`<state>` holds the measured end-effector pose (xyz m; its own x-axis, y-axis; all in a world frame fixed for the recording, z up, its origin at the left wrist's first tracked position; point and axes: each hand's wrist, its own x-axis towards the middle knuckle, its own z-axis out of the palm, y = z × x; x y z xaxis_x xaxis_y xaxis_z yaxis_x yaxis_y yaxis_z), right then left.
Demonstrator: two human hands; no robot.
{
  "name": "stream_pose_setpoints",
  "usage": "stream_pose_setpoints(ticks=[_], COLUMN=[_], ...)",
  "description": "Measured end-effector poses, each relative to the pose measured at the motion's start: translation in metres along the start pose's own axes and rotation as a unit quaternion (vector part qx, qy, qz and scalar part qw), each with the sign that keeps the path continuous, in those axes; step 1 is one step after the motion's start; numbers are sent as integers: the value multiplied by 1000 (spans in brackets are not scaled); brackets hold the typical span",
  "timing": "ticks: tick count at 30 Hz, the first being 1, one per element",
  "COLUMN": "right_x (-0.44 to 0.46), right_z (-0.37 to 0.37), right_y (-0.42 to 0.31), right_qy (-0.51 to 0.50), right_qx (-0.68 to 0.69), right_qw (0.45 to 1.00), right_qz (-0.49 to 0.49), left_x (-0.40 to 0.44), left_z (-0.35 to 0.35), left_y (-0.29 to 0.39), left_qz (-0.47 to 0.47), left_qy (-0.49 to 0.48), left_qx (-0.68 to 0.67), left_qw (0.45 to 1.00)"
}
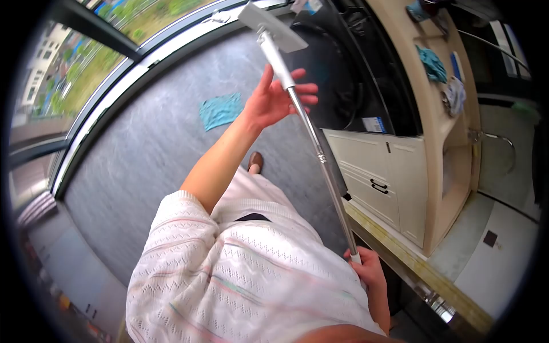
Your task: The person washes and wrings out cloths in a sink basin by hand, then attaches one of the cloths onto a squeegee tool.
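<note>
A flat mop with a shiny metal pole (318, 153) slants across the view, its white rectangular head (274, 27) raised at the top. My right hand (369, 267) is wrapped round the white grip at the pole's lower end. Near the mop head, my left hand (275, 98) is open, its thumb and fingers apart behind the pole; I cannot tell whether the palm touches it. On the grey floor (143, 126) a turquoise cloth (221, 111) lies spread out, left of my left hand.
White cabinets (366, 171) and a black appliance (337, 68) stand on the right. Beyond them, a wooden counter (426, 103) holds another turquoise cloth (432, 64) near a tap (500, 138). Large windows (91, 80) line the left. My brown shoe (256, 163) is on the floor.
</note>
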<state>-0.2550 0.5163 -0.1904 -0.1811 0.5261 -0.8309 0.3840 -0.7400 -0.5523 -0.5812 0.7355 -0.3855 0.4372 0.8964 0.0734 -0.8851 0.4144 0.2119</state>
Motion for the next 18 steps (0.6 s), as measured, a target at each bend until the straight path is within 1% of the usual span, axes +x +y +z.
stream_pose_setpoints(ticks=[1, 2, 3, 4, 5, 6, 7, 8, 10, 13, 14, 17, 18], right_x=[19, 33, 47, 56, 62, 67, 72, 76, 82, 84, 85, 87, 89], right_z=[1, 1, 0, 1, 3, 4, 5, 11, 26, 34, 33, 41, 42], right_y=[1, 1, 0, -3, -8, -13, -19, -27, -49, -68, -73, -76, -84], right_qy=[-17, -41, -63, -83, -96, -108, -120, -136, -136, -146, -150, -152, -155], right_qx=[-42, -35, -28, -22, -38, -57, -76, -65, -91, -137, -155, -163, -158], right_qw=[999, 998, 997, 995, 992, 989, 985, 984, 979, 970, 967, 972, 969], right_qz=[6, 24, 41, 58, 70, 80, 93, 99, 125, 138, 139, 80, 107], left_x=[-5, -12, -19, -33, -47, -58, -69, -78, -94, -120, -131, -140, -140], left_z=[-3, -25, -54, -90, -103, -115, -121, -127, -143, -173, -181, -181, -180], left_y=[8, 15, 19, 26, 34, 37, 39, 43, 53, 76, 85, 99, 102], left_qz=[34, 69, 103, 127, 152, 163, 177, 190, 203, 227, 228, 240, 246], left_qy=[85, 198, 306, 303, 297, 364, 394, 423, 468, 456, 459, 471, 476], left_qx=[-58, -77, -96, -135, -174, -149, -141, -133, -126, -165, -153, -152, -149], left_qw=[994, 975, 942, 935, 926, 905, 891, 876, 851, 845, 845, 835, 831])
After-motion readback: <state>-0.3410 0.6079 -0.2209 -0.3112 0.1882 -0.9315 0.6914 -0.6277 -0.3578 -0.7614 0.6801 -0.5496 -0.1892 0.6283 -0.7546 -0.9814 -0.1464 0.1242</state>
